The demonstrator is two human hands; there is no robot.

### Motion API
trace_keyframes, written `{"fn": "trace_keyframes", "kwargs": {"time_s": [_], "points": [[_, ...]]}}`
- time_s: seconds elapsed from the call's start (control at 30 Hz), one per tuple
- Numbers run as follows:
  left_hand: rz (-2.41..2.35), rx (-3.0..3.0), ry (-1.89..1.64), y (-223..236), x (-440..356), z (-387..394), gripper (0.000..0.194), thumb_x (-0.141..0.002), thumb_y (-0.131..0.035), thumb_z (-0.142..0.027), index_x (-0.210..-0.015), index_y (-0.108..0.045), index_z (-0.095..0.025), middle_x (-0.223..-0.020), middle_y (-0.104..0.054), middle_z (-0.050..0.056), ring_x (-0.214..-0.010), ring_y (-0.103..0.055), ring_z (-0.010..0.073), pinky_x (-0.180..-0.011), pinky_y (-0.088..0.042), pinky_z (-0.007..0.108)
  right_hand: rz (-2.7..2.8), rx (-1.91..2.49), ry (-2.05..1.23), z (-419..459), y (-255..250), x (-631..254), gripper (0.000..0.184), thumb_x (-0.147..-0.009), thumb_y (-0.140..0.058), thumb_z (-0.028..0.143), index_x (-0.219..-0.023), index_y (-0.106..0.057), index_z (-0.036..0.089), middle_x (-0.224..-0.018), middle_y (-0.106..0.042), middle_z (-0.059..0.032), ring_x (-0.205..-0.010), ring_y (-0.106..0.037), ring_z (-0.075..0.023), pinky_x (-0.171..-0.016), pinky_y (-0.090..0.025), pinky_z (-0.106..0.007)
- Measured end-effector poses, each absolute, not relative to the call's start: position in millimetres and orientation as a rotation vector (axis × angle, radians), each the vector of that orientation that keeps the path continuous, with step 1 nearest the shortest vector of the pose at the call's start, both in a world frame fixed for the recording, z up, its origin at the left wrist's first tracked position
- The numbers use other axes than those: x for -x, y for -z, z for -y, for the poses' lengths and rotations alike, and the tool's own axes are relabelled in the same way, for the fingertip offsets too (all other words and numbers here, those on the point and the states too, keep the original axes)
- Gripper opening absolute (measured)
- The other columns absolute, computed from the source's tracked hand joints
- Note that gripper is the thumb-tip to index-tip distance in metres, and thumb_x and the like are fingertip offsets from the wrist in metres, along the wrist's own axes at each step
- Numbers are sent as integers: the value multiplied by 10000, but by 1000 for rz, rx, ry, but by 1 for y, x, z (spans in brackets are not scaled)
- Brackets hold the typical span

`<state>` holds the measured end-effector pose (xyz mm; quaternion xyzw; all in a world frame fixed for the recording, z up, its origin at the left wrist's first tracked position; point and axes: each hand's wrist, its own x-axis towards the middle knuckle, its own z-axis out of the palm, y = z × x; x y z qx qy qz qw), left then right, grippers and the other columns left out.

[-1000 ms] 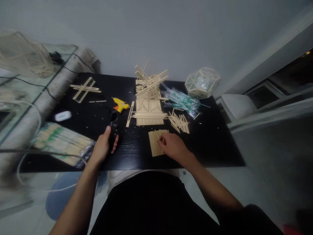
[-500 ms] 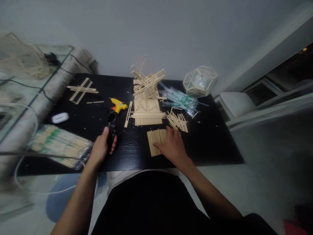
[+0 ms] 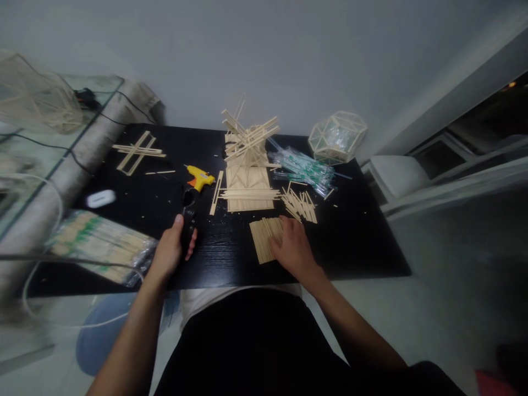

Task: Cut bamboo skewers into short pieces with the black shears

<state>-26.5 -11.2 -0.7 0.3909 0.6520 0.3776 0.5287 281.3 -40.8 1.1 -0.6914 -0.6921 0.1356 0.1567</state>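
At the left, my left hand [image 3: 171,245] is closed around a dark handheld tool [image 3: 188,212] whose kind I cannot make out against the black tabletop. My right hand [image 3: 293,246] lies over the right side of a flat row of short wooden sticks [image 3: 264,239]. Its thumb and fingertips touch the sticks and stand apart, the fingers bent. Just beyond that hand is a loose pile of short sticks [image 3: 303,206]. Behind the row stands a stick-built model [image 3: 247,148] on a stick base [image 3: 249,205], with several long sticks [image 3: 247,194] laid across the base.
A yellow glue gun [image 3: 200,177] lies left of the model. Bagged sticks [image 3: 103,242] and a white case [image 3: 101,198] are at left, crossed sticks [image 3: 139,153] behind. Green-and-clear plastic wrappers [image 3: 307,170] and a polyhedral stick frame [image 3: 338,137] sit at right.
My right thumb has shifted right across the row of sticks, closer to the fingers, so more of the row shows. My left hand has stayed in place.
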Motion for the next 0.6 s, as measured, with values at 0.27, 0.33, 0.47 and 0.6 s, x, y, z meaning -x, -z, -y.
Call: {"fn": "trace_keyframes", "kwargs": {"time_s": [0.27,0.33,0.47,0.6], "points": [[-1577,-947,-889,0,26,11,701,-932,-368,-788,-692,-622,-180,-517,-526,10,-421,-486,140,-371,-384,242,1959,1896,-312,41,8,-284,472,-894,-569,229,-1353,-555,117,-1213,-614,-206,-1194,-575,-359,-1041,-503,-550],[-1581,-938,-887,0,26,11,703,-923,-375,-797,-692,-621,-181,-516,-526,10,-420,-484,140,-371,-384,243,1956,1885,-313,41,8,-285,468,-893,-567,225,-1348,-559,116,-1215,-613,-208,-1186,-580,-360,-1045,-504,-555],[-1583,-935,-877,0,26,11,695,-931,-363,-787,-693,-619,-186,-514,-525,12,-421,-483,143,-371,-383,245,1961,1885,-329,41,6,-286,477,-884,-563,199,-1350,-558,94,-1240,-608,-227,-1200,-580,-367,-1070,-492,-561],[-1582,-934,-888,-2,26,11,687,-932,-377,-781,-698,-628,-185,-519,-528,9,-425,-483,140,-373,-381,243,1937,1896,-371,41,5,-287,477,-892,-579,225,-1355,-561,116,-1267,-608,-222,-1213,-584,-370,-1074,-492,-572]]}}
